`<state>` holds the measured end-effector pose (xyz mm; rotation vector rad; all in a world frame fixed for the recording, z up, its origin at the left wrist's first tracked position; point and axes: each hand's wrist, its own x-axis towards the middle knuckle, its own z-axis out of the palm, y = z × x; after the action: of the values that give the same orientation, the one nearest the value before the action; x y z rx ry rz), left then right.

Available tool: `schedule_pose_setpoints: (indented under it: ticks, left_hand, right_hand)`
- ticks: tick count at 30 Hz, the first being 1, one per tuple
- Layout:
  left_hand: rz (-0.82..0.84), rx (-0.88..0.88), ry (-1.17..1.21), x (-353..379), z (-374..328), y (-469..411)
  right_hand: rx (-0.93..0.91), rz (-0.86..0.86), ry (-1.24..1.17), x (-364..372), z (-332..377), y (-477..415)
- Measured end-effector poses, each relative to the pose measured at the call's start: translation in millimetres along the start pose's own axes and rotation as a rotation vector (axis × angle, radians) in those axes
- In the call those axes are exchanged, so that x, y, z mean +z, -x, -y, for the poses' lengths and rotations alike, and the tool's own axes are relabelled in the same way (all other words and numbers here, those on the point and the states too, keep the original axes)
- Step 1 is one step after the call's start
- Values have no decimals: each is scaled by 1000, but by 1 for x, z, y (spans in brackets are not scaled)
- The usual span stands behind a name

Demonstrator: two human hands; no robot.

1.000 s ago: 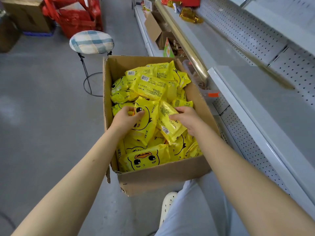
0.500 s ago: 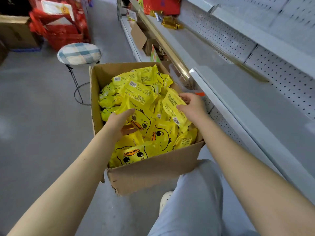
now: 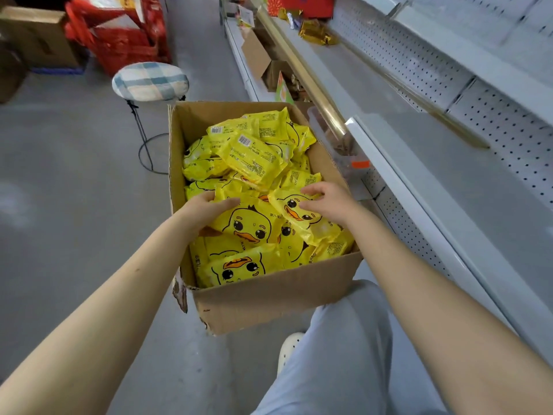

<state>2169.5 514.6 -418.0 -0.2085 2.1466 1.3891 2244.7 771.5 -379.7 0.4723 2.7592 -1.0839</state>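
Observation:
An open cardboard box (image 3: 278, 298) stands on the floor, filled with several yellow packets printed with a duck face. My left hand (image 3: 203, 209) grips the upper edge of a large duck packet (image 3: 248, 226) near the box's left wall. My right hand (image 3: 326, 200) holds another duck packet (image 3: 299, 215) that lies tilted on the pile, fingers curled over its top edge. More yellow packets (image 3: 254, 157) lie label side up at the far end of the box.
A grey shelf (image 3: 449, 163) with a perforated back runs along the right, with a gold rail (image 3: 302, 70) further along. A checked stool (image 3: 149, 82) stands behind the box. Red crates (image 3: 119, 37) and cardboard boxes (image 3: 36, 37) sit at the far left. My leg (image 3: 338, 354) is below.
My right hand has flipped its packet from label side up to duck face up and lowered it onto the pile. My left hand has shifted up to grip the large packet's edge.

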Motion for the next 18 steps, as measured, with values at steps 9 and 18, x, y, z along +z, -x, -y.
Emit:
schedule_pose_setpoints:
  ticks: [9,18]
  left_hand:
    - [-45,-29,-133,4,8,-17]
    - [7,69,-56,4,2,-19]
  right_hand:
    - [192,82,43,11,2,-17]
    - [393,147,-153,7,-5,-21]
